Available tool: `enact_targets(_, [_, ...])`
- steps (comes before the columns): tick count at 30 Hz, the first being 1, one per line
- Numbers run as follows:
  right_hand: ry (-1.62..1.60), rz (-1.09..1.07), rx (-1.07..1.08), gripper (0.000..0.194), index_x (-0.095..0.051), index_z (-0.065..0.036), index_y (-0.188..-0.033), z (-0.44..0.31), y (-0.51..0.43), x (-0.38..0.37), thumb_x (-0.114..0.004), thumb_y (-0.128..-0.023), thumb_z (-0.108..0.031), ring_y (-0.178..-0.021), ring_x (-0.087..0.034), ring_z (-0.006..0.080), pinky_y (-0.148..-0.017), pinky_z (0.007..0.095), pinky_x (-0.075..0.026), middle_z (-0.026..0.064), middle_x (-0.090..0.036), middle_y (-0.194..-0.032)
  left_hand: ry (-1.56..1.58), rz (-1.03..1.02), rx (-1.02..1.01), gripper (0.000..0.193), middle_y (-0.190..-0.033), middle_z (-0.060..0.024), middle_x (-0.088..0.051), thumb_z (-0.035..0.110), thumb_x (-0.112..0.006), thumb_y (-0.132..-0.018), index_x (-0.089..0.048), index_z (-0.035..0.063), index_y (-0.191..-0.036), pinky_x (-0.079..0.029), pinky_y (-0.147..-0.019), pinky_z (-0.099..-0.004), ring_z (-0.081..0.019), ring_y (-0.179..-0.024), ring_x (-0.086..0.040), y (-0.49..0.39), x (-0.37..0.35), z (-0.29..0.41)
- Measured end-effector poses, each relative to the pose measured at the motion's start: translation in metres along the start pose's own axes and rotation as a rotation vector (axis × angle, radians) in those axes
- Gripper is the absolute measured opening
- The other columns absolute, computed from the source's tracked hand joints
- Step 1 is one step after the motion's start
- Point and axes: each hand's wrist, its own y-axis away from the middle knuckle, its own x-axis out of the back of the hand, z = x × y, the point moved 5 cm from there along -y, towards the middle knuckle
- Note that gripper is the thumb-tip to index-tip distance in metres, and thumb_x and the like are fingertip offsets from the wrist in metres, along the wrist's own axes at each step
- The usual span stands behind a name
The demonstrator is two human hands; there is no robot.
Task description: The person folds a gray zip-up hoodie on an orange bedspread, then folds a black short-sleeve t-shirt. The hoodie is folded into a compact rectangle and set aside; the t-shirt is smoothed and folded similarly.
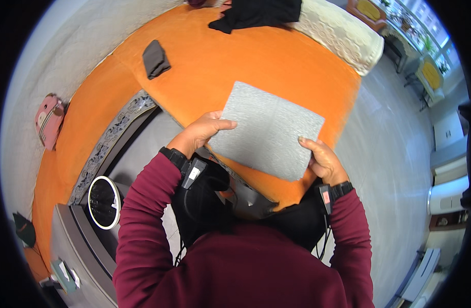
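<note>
Both of my hands hold a flat, heathered grey rectangular panel [266,127] above the orange sofa seat [235,57]. My left hand [201,129] grips its left edge, thumb on top. At the lower right edge, my right hand [328,161] pinches the panel, also with the thumb above and the fingers mostly hidden beneath. The panel looks fairly stiff, with a faint crease near its middle; whether it is board or cloth I cannot tell. Farther back on the seat lies a small folded dark grey cloth [155,59]. A black garment [264,15] lies at the far edge.
A waste bin [116,210] with a black liner stands at left, beside a grey table [75,235] bearing a tissue box [65,275]. A pink plush cushion [50,123] leans on the sofa's left part. Pale floor [385,154] extends right. Cables hang near my wrists.
</note>
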Motion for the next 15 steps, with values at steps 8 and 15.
enact_targets(8, [-0.151, -0.053, -0.028, 0.045, -0.050, -0.001, -0.130, -0.027, -0.055, -0.063, -0.066, -0.091, -0.016, -0.111, -0.060, 0.0225, -0.099, 0.0400, -0.048, 0.0093, -0.060, -0.123, -0.125, 0.009, -0.060, 0.055, -0.123, -0.0155, -0.062, 0.023, -0.074, -0.083, -0.056, -0.0036, -0.128, -0.043, -0.099, -0.0302, -0.0222, -0.117, -0.057, -0.019, 0.080, 0.067])
enact_targets(15, [-0.234, -0.121, -0.054, 0.046, -0.040, 0.003, -0.135, -0.046, -0.155, -0.121, -0.058, -0.095, -0.012, -0.117, -0.057, 0.0268, -0.102, 0.0427, -0.047, 0.0158, -0.055, -0.130, -0.163, 0.024, -0.056, 0.055, -0.114, -0.0114, -0.066, 0.026, -0.076, -0.083, -0.058, -0.0045, -0.125, -0.046, -0.095, -0.0288, -0.0186, -0.105, -0.062, -0.079, 0.178, 0.107])
